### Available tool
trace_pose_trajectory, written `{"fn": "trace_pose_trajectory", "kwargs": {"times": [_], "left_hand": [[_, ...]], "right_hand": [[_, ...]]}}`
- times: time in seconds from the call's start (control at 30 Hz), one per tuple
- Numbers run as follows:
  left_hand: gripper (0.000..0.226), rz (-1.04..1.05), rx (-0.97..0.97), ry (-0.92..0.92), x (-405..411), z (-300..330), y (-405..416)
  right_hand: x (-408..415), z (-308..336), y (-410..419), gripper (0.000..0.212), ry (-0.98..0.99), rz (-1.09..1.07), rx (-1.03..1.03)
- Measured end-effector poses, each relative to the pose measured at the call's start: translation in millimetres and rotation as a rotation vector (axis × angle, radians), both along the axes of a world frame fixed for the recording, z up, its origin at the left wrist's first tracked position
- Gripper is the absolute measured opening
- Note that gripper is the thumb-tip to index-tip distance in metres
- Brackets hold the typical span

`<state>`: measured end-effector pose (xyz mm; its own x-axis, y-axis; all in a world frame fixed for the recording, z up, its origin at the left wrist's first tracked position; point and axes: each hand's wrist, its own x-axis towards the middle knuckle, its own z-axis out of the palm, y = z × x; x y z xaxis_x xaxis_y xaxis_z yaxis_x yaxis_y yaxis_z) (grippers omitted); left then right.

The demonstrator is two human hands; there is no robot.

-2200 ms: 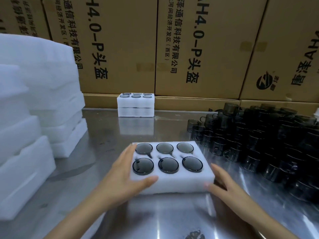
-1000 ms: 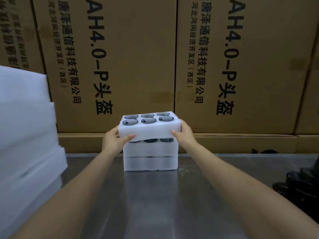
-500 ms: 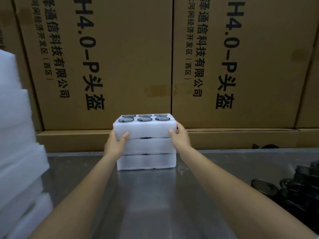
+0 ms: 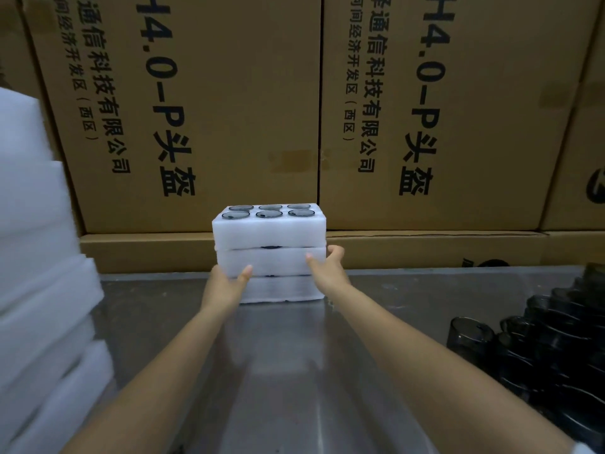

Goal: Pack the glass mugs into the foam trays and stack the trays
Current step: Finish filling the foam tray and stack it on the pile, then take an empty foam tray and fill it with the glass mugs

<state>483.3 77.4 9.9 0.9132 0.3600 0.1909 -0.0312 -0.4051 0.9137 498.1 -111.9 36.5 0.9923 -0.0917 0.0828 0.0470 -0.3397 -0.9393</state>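
Three white foam trays stand stacked at the back of the steel table. The top tray (image 4: 269,229) shows several dark glass mugs (image 4: 269,213) seated in its holes. My left hand (image 4: 227,285) cups the stack's left corner, thumb on the front of the middle tray (image 4: 278,261). At the right corner of that same tray sits my right hand (image 4: 327,268), thumb on the front and fingers around the side. The bottom tray (image 4: 281,290) rests on the table. Loose dark glass mugs (image 4: 537,342) crowd the right side of the table.
A tall pile of spare white foam trays (image 4: 42,290) fills the left edge. Large cardboard boxes (image 4: 229,109) form a wall right behind the stack. The steel table (image 4: 284,371) runs between my arms toward me.
I carried the filled tray from the near table to the back and set it on the two stacked trays. Since then both hands have slid down from the top tray to the middle one.
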Motion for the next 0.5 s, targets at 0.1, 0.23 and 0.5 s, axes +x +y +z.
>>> {"fn": "trace_pose_trajectory", "kwargs": {"times": [0.1, 0.23, 0.5], "left_hand": [[0.051, 0.039, 0.028, 0.005, -37, -25, -21], [0.06, 0.044, 0.06, 0.059, -101, -34, -53], [0.04, -0.259, 0.27, -0.058, -269, -43, -122]], "right_hand": [[-30, -6, -6, 0.052, 0.057, -0.039, 0.002], [-89, -24, -25, 0.034, 0.108, 0.024, 0.004], [-263, -56, -79, 0.018, 0.055, 0.07, 0.334]]}}
